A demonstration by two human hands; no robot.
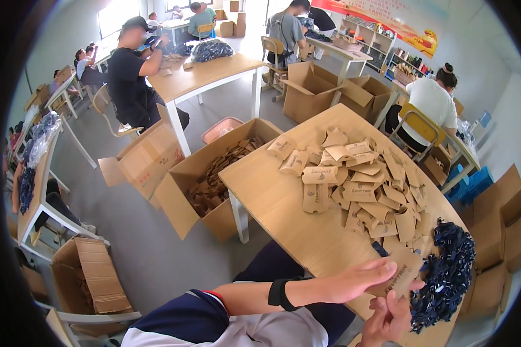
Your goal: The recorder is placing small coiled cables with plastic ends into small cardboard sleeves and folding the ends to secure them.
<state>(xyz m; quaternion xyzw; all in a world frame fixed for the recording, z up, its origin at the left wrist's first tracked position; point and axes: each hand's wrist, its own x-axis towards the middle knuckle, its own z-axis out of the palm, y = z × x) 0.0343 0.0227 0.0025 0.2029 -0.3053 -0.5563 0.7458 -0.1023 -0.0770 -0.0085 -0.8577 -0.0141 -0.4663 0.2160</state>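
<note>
Between my two hands, over the right part of the table, is a brown cardboard pillow box [403, 272] with dark print. My left hand [356, 281] grips its left edge, thumb on top and the other fingers partly hidden. At its lower right side, my right hand [389, 319] pinches it between thumb and fingers. Just beyond the box, a dark blue strap piece [380, 249] shows. A big heap of dark blue straps with small metal parts [450, 269] lies right of my hands. Farther up the table spreads a pile of similar pillow boxes [362, 191].
Against the table's [260, 191] left side stands an open carton [220, 217] holding many brown boxes. Another carton [90, 277] is at lower left, and open cardboard [501, 231] stands at right. Other people work at tables around the room, one on a yellow chair [419, 127].
</note>
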